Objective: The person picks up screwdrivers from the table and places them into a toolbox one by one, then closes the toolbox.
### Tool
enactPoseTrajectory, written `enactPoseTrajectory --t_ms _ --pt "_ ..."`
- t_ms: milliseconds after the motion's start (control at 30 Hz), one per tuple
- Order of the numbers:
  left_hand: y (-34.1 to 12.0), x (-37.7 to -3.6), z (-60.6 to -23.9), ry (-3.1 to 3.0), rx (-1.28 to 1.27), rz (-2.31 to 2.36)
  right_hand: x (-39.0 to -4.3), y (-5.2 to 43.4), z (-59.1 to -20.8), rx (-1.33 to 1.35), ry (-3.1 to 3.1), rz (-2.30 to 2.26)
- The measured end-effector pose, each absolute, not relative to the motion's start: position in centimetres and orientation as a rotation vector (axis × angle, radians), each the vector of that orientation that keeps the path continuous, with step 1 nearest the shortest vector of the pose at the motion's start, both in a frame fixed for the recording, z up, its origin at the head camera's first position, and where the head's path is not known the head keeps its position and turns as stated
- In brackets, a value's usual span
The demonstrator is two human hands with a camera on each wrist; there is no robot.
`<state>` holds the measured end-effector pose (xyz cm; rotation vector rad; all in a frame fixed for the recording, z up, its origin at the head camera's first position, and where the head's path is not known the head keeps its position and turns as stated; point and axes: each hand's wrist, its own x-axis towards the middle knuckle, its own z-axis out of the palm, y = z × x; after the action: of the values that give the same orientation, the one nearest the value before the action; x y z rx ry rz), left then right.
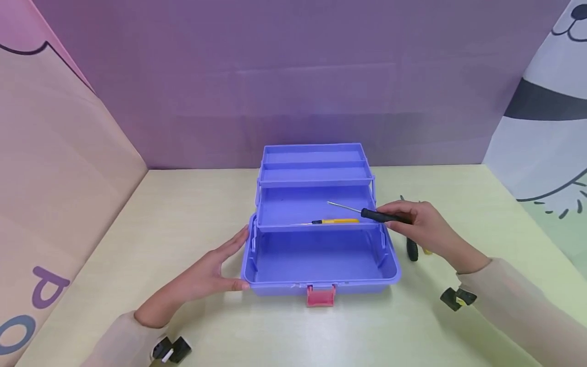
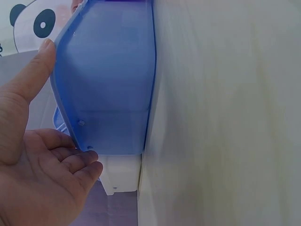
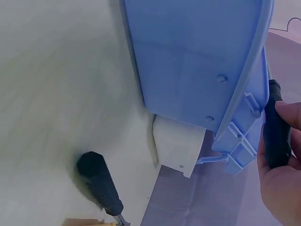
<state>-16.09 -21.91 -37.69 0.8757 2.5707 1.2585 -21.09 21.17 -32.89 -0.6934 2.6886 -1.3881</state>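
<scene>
Black screwdriver (image 1: 368, 213) pinched by right hand (image 1: 424, 227), tip (image 1: 332, 203) toward nine o'clock; likely light, rigid; handle (image 1: 377, 215) best held; left hand (image 1: 211, 269) unclenched against toolbox (image 1: 279, 289).

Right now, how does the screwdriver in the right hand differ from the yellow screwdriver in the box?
The black screwdriver has a thicker, black handle; the yellow screwdriver has a slimmer handle, yellow with a black end. The right hand holds the black screwdriver, while the yellow screwdriver lies in the middle tray. Both have thin shafts that point left in the head view.
</scene>
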Motion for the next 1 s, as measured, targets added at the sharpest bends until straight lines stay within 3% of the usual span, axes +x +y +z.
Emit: enactPoseTrajectory --t_ms 333,1000 --pt "-22.1 -15.7 -37.9 2.563 0.873 1.257 -21.9 20.4 -32.6 -0.602 2.673 -1.322" --pt "-22.1 -15.5 -38.0 2.546 0.89 1.286 -22.9 18.6 -32.3 -0.671 2.569 -1.378"
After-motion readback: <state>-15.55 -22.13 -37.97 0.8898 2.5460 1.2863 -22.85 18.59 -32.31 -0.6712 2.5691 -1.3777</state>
